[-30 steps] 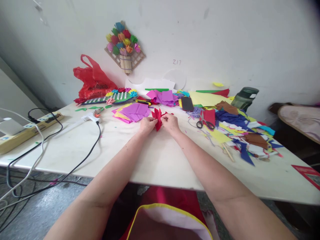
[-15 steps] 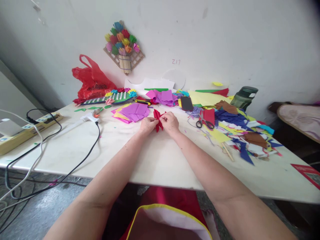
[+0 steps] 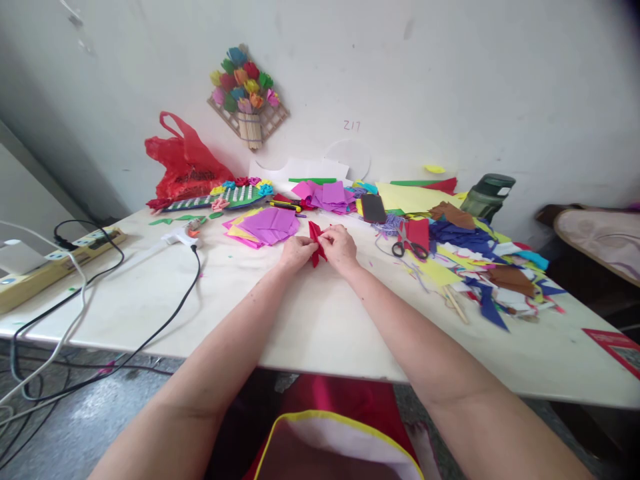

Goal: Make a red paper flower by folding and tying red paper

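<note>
Your left hand [image 3: 296, 253] and right hand [image 3: 342, 245] meet near the middle of the table [image 3: 310, 320], both pinched on one folded red paper piece [image 3: 315, 241]. The fingers of each hand are closed on its edges, and the piece stands up between them, just above the tabletop. A stack of purple paper squares [image 3: 271, 223] lies just beyond your left hand. Black-handled scissors [image 3: 407, 247] lie to the right of your right hand, at the edge of a heap of coloured paper scraps [image 3: 483, 263]. A white glue gun [image 3: 181, 235] with a black cord rests to the left, well apart from your hands. A dark phone [image 3: 374, 207] lies farther back.
</note>
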